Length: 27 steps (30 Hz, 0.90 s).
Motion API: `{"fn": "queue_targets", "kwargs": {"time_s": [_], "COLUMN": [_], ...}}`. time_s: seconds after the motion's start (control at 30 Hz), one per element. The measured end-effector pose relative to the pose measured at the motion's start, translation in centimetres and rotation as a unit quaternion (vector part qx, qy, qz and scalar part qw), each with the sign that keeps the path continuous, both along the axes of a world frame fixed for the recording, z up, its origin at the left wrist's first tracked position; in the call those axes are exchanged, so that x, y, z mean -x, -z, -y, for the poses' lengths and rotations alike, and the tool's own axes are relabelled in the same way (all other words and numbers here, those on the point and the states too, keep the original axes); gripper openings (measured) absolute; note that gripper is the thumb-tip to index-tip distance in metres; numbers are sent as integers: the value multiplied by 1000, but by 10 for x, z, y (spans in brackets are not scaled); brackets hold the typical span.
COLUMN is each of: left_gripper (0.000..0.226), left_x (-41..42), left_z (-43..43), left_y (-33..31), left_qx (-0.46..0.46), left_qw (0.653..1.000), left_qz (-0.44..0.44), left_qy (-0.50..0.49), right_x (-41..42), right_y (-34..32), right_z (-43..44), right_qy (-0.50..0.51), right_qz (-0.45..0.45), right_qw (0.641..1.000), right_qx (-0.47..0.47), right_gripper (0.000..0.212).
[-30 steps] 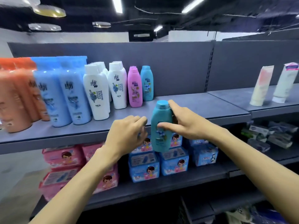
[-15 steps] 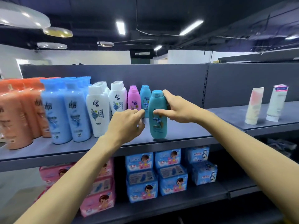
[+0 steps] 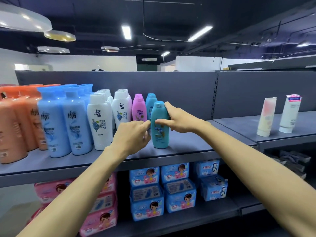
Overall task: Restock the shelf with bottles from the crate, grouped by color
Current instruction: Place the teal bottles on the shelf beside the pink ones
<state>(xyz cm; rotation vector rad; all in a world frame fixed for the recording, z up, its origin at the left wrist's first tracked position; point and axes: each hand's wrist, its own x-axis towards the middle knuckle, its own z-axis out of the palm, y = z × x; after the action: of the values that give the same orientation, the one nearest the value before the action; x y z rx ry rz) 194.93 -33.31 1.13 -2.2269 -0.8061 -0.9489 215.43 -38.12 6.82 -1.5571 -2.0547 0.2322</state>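
The shelf (image 3: 188,142) carries rows of orange, blue, white, pink and teal bottles left of the hands. The teal bottle (image 3: 159,132) stands upright on it, gripped by the right hand (image 3: 177,119), thumb in front, fingers behind its cap. The left hand (image 3: 131,137), loosely curled, touches its left side with its fingertips (image 3: 147,124).

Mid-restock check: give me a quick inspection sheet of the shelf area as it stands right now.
Surface: grey top shelf, bare to the right of the bottles.
Job's things: teal bottle upright in front of teal row; pink bottles, white bottles, blue bottles, orange bottles grouped leftward.
Clutter: two tubes far right.
Grippers: right hand holds teal bottle; left hand beside it, fingertips at its side.
Cables: nothing seen on shelf.
Surroundings: boxed packs below.
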Motion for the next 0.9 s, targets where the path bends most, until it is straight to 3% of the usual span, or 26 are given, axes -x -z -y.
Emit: {"fn": "queue_targets", "kwargs": {"time_s": [0.17, 0.47, 0.9], "left_gripper": [13, 14, 13], "left_x": [4, 0, -9], "left_z": [-8, -17, -44], "left_y": [12, 20, 12], "left_qx": [22, 43, 100], "left_qw": [999, 998, 993], "left_qz": [-18, -23, -22], "left_qy": [-30, -38, -56], "right_x": [-1, -8, -10], "right_y": [5, 45, 62], "right_z": [-2, -19, -69], "right_qy": [13, 40, 93], "right_qz": [-37, -48, -100], "right_qw": [999, 997, 991], "right_qx": [8, 46, 10], "right_gripper": [43, 73, 65]}}
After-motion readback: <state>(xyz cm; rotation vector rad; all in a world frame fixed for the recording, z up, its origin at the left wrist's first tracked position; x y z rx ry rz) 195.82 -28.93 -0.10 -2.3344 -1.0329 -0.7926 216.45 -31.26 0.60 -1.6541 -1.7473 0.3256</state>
